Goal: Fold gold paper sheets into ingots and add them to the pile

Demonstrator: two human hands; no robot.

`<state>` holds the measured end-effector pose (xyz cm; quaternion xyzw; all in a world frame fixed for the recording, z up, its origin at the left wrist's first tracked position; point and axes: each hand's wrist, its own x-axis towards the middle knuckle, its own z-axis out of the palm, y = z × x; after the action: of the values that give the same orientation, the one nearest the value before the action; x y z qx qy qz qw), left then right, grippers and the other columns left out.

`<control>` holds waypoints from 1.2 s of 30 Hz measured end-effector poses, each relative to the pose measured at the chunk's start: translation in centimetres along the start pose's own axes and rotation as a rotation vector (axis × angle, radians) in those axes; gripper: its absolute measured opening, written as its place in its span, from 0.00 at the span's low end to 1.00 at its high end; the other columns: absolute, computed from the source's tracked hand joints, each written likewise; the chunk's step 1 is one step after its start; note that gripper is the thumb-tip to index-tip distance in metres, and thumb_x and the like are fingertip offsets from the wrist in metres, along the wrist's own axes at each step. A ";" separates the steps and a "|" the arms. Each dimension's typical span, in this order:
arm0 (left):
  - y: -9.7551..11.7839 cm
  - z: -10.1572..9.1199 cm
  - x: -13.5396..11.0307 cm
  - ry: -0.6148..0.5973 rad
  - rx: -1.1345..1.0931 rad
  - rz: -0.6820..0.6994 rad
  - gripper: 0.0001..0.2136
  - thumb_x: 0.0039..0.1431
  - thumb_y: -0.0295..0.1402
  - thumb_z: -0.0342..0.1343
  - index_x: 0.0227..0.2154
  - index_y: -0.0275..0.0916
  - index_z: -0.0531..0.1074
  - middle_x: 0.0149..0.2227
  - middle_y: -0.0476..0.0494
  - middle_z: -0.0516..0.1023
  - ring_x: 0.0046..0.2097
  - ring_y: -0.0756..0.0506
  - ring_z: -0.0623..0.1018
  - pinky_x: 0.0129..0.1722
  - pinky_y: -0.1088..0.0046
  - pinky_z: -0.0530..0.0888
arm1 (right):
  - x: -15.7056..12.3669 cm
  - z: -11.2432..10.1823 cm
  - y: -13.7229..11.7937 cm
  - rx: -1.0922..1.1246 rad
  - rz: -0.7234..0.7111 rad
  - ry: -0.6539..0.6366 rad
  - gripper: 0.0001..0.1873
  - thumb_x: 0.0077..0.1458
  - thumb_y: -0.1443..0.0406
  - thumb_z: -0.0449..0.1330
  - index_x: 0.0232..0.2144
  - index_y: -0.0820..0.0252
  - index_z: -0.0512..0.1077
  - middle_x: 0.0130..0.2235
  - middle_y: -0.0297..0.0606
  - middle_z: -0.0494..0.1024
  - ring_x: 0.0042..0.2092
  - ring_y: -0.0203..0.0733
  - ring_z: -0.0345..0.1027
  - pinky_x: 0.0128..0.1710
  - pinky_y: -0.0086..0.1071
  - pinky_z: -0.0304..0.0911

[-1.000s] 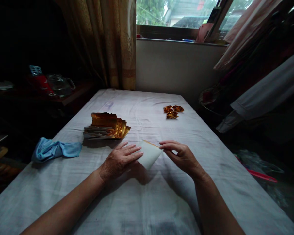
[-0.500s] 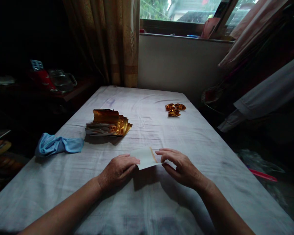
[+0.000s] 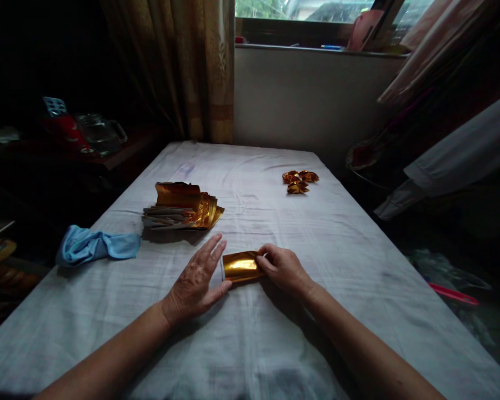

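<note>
Glass jug (image 3: pixel 101 133) on the side shelf (image 3: pixel 123 155), contents unclear. The gold sheet (image 3: pixel 241 265) lies on the bench (image 3: pixel 275 344), left hand (image 3: pixel 198 280) spread flat on its left end, right hand (image 3: pixel 281 269) pinching its right edge; bare bench around

Whoa, the sheet (image 3: pixel 241 266) showed its white side a second ago; now it's gold side up, narrower, lying on the bench (image 3: pixel 250 344). Left grip (image 3: pixel 195 283) has gone flat with fingers spread at its left end, right grip (image 3: pixel 281 269) moved in, pinching the right end.
</note>
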<state>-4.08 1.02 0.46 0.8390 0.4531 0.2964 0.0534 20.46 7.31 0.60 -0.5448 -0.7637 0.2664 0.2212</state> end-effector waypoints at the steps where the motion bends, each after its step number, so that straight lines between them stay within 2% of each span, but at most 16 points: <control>1: 0.5 0.1 0.1 -0.026 0.040 0.053 0.33 0.64 0.36 0.55 0.69 0.40 0.51 0.69 0.32 0.58 0.70 0.33 0.58 0.66 0.49 0.61 | 0.1 0.0 -0.1 -0.026 -0.001 0.004 0.06 0.55 0.62 0.58 0.30 0.52 0.76 0.25 0.32 0.79 0.26 0.39 0.70 0.28 0.30 0.56; 4: 2.0 0.5 0.5 -0.185 0.096 0.178 0.27 0.64 0.38 0.56 0.65 0.42 0.60 0.65 0.37 0.66 0.68 0.33 0.60 0.68 0.47 0.55 | 0.3 0.1 -0.3 -0.092 0.008 0.011 0.06 0.56 0.62 0.59 0.32 0.52 0.77 0.26 0.33 0.80 0.27 0.40 0.71 0.28 0.30 0.55; 7: 2.6 1.3 0.5 -0.273 0.082 0.165 0.30 0.65 0.45 0.55 0.66 0.40 0.59 0.63 0.37 0.70 0.66 0.35 0.65 0.68 0.50 0.55 | 0.4 0.3 -0.8 -0.190 0.038 0.005 0.07 0.57 0.62 0.59 0.33 0.52 0.78 0.28 0.35 0.82 0.29 0.42 0.73 0.29 0.31 0.55; 13: 1.7 2.2 -0.2 -0.308 0.055 0.135 0.31 0.68 0.47 0.49 0.68 0.38 0.55 0.64 0.37 0.67 0.67 0.36 0.64 0.67 0.51 0.57 | 0.3 0.2 -1.7 -0.319 0.098 -0.033 0.08 0.61 0.61 0.59 0.38 0.53 0.77 0.29 0.36 0.82 0.31 0.42 0.74 0.29 0.31 0.54; 16: 1.6 2.2 -0.2 -0.317 0.056 0.125 0.30 0.68 0.48 0.48 0.68 0.38 0.55 0.65 0.38 0.67 0.67 0.36 0.63 0.68 0.51 0.56 | 0.3 -0.2 -2.0 -0.355 0.095 -0.044 0.10 0.62 0.61 0.57 0.44 0.53 0.75 0.30 0.33 0.81 0.32 0.41 0.74 0.31 0.31 0.54; 19: 1.7 2.0 -0.1 -0.340 0.056 0.121 0.31 0.68 0.49 0.48 0.67 0.37 0.56 0.66 0.38 0.65 0.68 0.36 0.62 0.68 0.51 0.56 | 0.7 -0.8 -2.1 -0.408 0.071 -0.055 0.12 0.62 0.59 0.57 0.47 0.51 0.75 0.36 0.35 0.80 0.35 0.40 0.74 0.32 0.30 0.55; 21: 1.6 2.0 0.0 -0.354 0.048 0.111 0.31 0.68 0.50 0.48 0.67 0.37 0.56 0.66 0.38 0.65 0.68 0.36 0.61 0.67 0.51 0.57 | 1.1 -1.2 -2.0 -0.441 0.057 -0.075 0.11 0.62 0.59 0.58 0.45 0.50 0.76 0.40 0.36 0.79 0.36 0.40 0.73 0.33 0.30 0.56; 26: 1.6 1.9 0.1 -0.348 0.037 0.113 0.31 0.68 0.49 0.49 0.67 0.37 0.56 0.66 0.38 0.65 0.68 0.36 0.62 0.68 0.50 0.57 | 2.4 -1.8 -2.1 -0.419 -0.016 -0.160 0.08 0.59 0.59 0.61 0.38 0.55 0.76 0.42 0.38 0.76 0.41 0.42 0.71 0.37 0.30 0.58; 31: 1.6 1.9 0.1 -0.312 0.010 0.127 0.30 0.68 0.48 0.50 0.66 0.37 0.58 0.65 0.37 0.67 0.67 0.36 0.64 0.67 0.49 0.58 | 3.1 -1.8 -2.2 -0.355 -0.005 -0.204 0.03 0.55 0.64 0.62 0.33 0.57 0.75 0.38 0.38 0.77 0.38 0.41 0.70 0.35 0.31 0.57; 33: 1.3 1.9 0.5 -0.279 -0.016 0.130 0.27 0.68 0.47 0.50 0.64 0.38 0.61 0.62 0.37 0.70 0.65 0.36 0.66 0.66 0.50 0.60 | 3.1 -1.6 -1.9 -0.274 0.020 -0.197 0.00 0.53 0.66 0.62 0.31 0.56 0.74 0.33 0.35 0.77 0.35 0.40 0.69 0.33 0.30 0.56; 36: 0.3 1.7 1.8 -0.194 -0.069 0.089 0.18 0.69 0.42 0.49 0.56 0.39 0.71 0.55 0.38 0.76 0.59 0.39 0.73 0.62 0.55 0.67 | 2.9 -1.4 -0.9 -0.078 0.064 -0.152 0.03 0.50 0.69 0.61 0.27 0.55 0.72 0.27 0.31 0.76 0.30 0.38 0.68 0.31 0.29 0.56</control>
<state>-2.15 2.57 0.05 0.8806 0.3977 0.2315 0.1128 19.83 10.02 2.37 -0.5556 -0.7702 0.2838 0.1326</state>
